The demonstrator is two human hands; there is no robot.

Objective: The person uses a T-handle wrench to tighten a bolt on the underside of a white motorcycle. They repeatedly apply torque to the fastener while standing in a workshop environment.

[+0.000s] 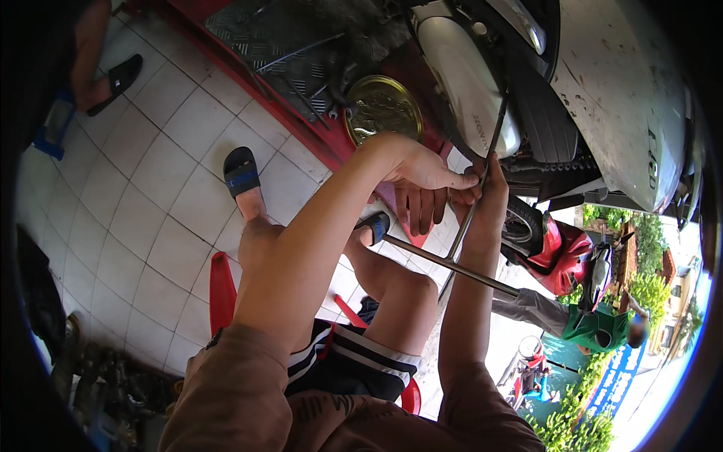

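- Dark lettering is carried by the narrow white cover (473,90) and, larger, by the wide panel of the white motorcycle (625,98).
- Lettering is also borne by the brown shirt (343,414), seen upside down, by the blue strap of a black sandal (242,177), and by a blue banner (616,383) outdoors.
- A T-shaped metal bar (467,271) is held in front of the motorcycle; its shaft is directed up toward the white cover, and the right forearm is crossed by its handle.
- The shaft is grasped by the right hand (489,184), with the fingers bent about it.
- The left hand (423,175) is placed just beside, thumb stretched toward the shaft and fingers loosely curled; whether the bar is also gripped by it cannot be told, as the contact is partly hidden.
- The tiled floor (151,181) is bounded by the straight edge of a red platform (267,98), on which a round golden tray (384,109) is set near metal tools (301,53).
- Room to the left is bordered by another person's foot (96,94) and a blue stool (56,124).
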